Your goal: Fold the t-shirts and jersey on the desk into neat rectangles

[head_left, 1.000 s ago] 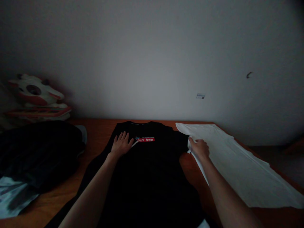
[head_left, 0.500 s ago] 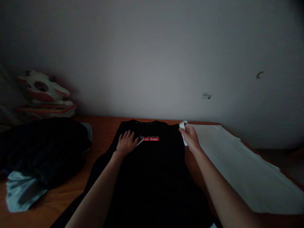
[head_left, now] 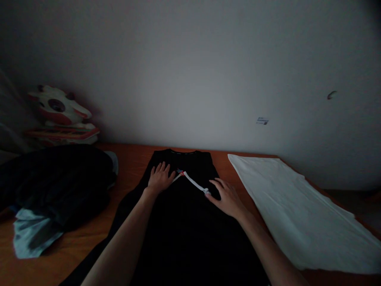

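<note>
A black T-shirt (head_left: 181,222) lies spread on the wooden surface, collar away from me. My left hand (head_left: 160,179) is open, resting flat on its chest on the left. Across the chest runs the white trim (head_left: 195,183) of the right-hand sleeve, folded inward and covering most of the red print (head_left: 182,173). Another short white strip shows beside my left thumb. My right hand (head_left: 228,197) is open at the shirt's right edge, fingers apart, its thumb at the lower end of the white trim.
White cloth (head_left: 285,198) lies flat on the right. A heap of dark clothing (head_left: 59,186) with a pale grey piece (head_left: 35,234) is on the left. Behind that heap stands a cow-shaped toy keyboard (head_left: 62,115). A wall (head_left: 184,79) closes off the back of the wooden surface (head_left: 133,159).
My right hand has brought the sleeve's white trim inward over the chest and opened from its grip. The red print is now mostly covered. My left hand stays nearly in place.
</note>
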`<state>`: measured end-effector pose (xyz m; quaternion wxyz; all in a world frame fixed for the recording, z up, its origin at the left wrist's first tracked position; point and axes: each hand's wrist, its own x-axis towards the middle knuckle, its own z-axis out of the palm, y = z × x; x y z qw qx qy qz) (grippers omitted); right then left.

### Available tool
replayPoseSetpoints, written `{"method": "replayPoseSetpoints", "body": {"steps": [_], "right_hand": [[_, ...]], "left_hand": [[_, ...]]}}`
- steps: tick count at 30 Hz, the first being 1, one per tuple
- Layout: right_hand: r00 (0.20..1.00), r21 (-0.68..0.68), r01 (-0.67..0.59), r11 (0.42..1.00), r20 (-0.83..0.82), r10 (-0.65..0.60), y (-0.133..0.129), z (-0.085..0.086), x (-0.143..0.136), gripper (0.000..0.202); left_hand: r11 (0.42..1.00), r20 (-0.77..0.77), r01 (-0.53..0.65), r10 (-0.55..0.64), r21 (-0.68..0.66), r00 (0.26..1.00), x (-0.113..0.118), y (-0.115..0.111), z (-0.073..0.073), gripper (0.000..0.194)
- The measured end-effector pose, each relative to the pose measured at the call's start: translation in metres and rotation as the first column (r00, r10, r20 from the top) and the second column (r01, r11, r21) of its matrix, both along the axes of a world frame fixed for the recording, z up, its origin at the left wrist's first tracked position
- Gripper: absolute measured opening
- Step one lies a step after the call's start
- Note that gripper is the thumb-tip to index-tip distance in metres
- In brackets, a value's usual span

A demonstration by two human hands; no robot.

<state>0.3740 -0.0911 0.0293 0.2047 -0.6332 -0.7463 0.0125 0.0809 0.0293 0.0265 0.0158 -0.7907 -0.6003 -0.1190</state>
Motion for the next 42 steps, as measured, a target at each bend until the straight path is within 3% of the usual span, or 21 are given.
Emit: {"method": "replayPoseSetpoints", "body": {"steps": [3,7,10,17,25,27,29,33,39,42], "right_hand": [[0.997,-0.011,-0.025,1.000,0.069,0.026,-0.003,0.006,0.001,0.054],[0.981,-0.017,-0.150,0.989,0.122,0.150,-0.004,0.017,0.004,0.056],[0.984,0.027,-0.113,0.993,0.138,0.109,0.000,0.020,0.004,0.058],[0.989,0.151,0.058,0.987,0.129,-0.077,-0.001,0.004,0.020,0.043],[0.999,0.233,0.041,0.972,-0.025,-0.036,0.002,-0.013,0.033,0.035],[0.997,0.240,0.048,0.970,-0.065,-0.033,0.003,-0.014,0.033,0.032],[0.995,0.241,0.057,0.969,-0.091,-0.036,0.003,-0.014,0.034,0.030],[0.991,0.230,0.079,0.970,-0.121,-0.053,0.004,-0.015,0.036,0.024],[0.985,0.251,0.151,0.956,-0.114,-0.126,0.003,-0.013,0.041,0.024],[0.997,0.276,0.055,0.960,-0.058,-0.041,0.002,-0.009,0.043,0.037]], "left_hand": [[1.000,-0.041,-0.013,0.013,0.003,0.999,0.002,-0.003,0.003,0.063],[1.000,-0.063,-0.021,0.021,-0.009,0.998,0.001,-0.003,0.004,0.062],[1.000,-0.056,-0.019,0.019,-0.009,0.998,0.000,-0.001,0.003,0.063],[1.000,-0.058,-0.024,0.023,-0.011,0.998,0.001,0.000,0.002,0.063],[0.997,0.055,-0.021,0.016,0.075,0.998,-0.003,0.006,-0.004,0.055],[0.988,0.107,0.043,-0.059,0.147,0.993,0.000,0.005,0.001,0.048],[0.960,0.139,0.186,-0.218,0.211,0.966,0.006,0.001,0.007,0.041],[0.854,0.124,0.472,-0.505,0.220,0.854,0.028,-0.012,0.012,0.038],[0.842,0.105,0.527,-0.538,0.118,0.836,0.041,-0.017,-0.002,0.036],[0.835,0.141,0.540,-0.551,0.107,0.823,0.039,-0.012,-0.005,0.037]]}}
